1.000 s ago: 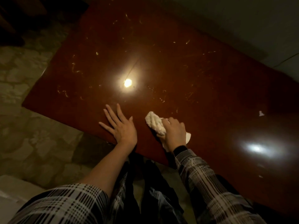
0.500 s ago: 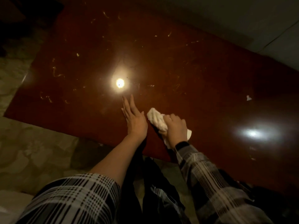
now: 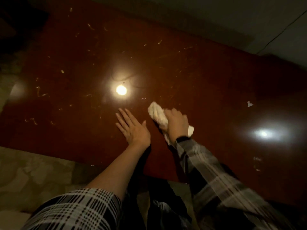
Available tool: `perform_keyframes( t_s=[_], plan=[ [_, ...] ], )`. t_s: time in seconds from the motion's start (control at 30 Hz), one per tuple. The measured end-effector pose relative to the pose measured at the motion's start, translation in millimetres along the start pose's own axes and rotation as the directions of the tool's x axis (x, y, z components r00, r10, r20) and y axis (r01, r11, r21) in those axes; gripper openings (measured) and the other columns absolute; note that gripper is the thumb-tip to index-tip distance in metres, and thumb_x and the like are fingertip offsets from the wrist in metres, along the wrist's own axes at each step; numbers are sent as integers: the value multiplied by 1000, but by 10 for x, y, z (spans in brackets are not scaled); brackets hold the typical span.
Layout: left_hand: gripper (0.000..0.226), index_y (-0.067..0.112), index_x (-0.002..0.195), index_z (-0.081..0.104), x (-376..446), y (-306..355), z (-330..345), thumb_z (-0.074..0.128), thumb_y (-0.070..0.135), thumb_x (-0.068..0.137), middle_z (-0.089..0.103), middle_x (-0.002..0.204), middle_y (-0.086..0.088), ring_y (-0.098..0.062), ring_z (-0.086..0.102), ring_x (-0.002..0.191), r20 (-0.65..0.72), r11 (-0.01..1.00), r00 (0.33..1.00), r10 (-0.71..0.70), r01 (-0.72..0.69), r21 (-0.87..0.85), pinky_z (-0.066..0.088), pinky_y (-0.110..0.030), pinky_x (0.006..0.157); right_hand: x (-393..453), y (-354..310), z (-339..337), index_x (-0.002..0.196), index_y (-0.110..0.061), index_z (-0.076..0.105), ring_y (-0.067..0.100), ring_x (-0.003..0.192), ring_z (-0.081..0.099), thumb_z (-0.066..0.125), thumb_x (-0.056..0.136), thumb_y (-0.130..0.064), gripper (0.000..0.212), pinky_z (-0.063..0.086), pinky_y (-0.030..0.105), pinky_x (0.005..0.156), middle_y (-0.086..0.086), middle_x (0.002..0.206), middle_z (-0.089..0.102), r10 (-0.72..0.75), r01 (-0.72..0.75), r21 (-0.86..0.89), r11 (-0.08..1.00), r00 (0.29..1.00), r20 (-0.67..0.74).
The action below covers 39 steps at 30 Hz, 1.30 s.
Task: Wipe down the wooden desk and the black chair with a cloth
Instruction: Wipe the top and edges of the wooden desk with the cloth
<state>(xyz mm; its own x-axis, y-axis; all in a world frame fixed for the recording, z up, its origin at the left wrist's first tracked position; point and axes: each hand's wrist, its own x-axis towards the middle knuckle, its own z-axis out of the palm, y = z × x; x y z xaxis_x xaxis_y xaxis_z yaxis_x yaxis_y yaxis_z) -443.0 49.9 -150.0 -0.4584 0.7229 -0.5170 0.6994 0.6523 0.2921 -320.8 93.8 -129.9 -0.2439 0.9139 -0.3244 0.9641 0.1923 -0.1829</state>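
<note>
Head view — right hand (image 3: 176, 124) grips cloth (image 3: 157, 115) on desk (image 3: 199, 77); left hand (image 3: 132, 130) fingers flat.

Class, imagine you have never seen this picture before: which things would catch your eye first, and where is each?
First the bright round light reflection glaring off the middle of the dark red wooden desk. Just below it, the right hand grips a white cloth against the desk, while the left hand rests flat beside it. Pale scratches fleck the desk's left part.
</note>
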Motion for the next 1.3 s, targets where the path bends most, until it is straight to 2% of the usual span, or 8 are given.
perform_keyframes(
  t_s=[0.1,0.2,0.43,0.7,0.83,0.97,1.03,1.3],
  plan=[
    [81,-1,138,-29,-17,18,-9,29,38,100,-34,149,-18,-32,-29,138,-5,1000,1000,-22,22,-5,-23,-41,105,-328,106,79,131,-22,48,28,108,47,66,83,-35,54,27,37,80,6,119,52,-75,75,2,997,996,38],
    [84,-2,138,-30,-45,81,-10,32,40,99,-34,148,-17,-30,-29,138,-17,997,997,-74,74,-26,-22,-40,106,-102,175,-15,132,-21,48,27,110,47,65,84,-37,53,29,37,82,5,122,52,-122,125,-38,991,990,68],
    [98,-2,138,-30,-114,612,-42,40,51,94,-34,149,-16,-29,-30,138,98,972,973,-208,217,-94,-19,-46,109,922,300,-402,123,-20,48,29,104,51,66,83,-35,46,30,37,77,7,111,54,-11,11,-3,1000,997,-75],
    [146,-2,140,-28,191,930,-306,70,70,59,-35,149,-13,-26,-30,138,276,757,804,-526,591,-278,-10,-56,110,278,697,-246,130,-24,48,25,108,48,65,83,-37,52,29,36,82,3,118,52,-74,75,-18,997,997,19],
    [153,-4,137,-31,252,957,-219,71,73,52,-38,146,-17,-29,-33,136,271,755,804,-530,592,-281,-12,-59,107,609,767,-317,129,-22,48,26,108,47,65,83,-38,52,29,37,81,4,118,52,-117,118,-39,992,993,11],
    [157,-5,137,-31,290,926,-96,71,74,47,-37,147,-17,-29,-33,136,233,750,816,-529,578,-321,-14,-59,106,1434,754,-555,123,-20,49,30,105,51,67,82,-33,46,31,38,79,8,112,54,38,-29,90,995,994,-104],
    [157,-4,137,-31,286,938,-94,72,73,46,-37,147,-17,-28,-33,136,218,745,817,-534,576,-336,-14,-57,107,1575,724,-644,122,-20,49,29,105,51,67,83,-34,45,33,39,81,8,112,54,45,-36,81,996,993,-111],
    [151,-2,141,-26,188,1042,-201,81,58,53,-32,150,-13,-24,-29,139,173,696,802,-572,586,-414,-14,-55,108,709,828,-381,128,-22,47,25,108,47,64,84,-39,50,29,36,80,3,117,52,-61,61,24,998,998,-16]
  ],
)
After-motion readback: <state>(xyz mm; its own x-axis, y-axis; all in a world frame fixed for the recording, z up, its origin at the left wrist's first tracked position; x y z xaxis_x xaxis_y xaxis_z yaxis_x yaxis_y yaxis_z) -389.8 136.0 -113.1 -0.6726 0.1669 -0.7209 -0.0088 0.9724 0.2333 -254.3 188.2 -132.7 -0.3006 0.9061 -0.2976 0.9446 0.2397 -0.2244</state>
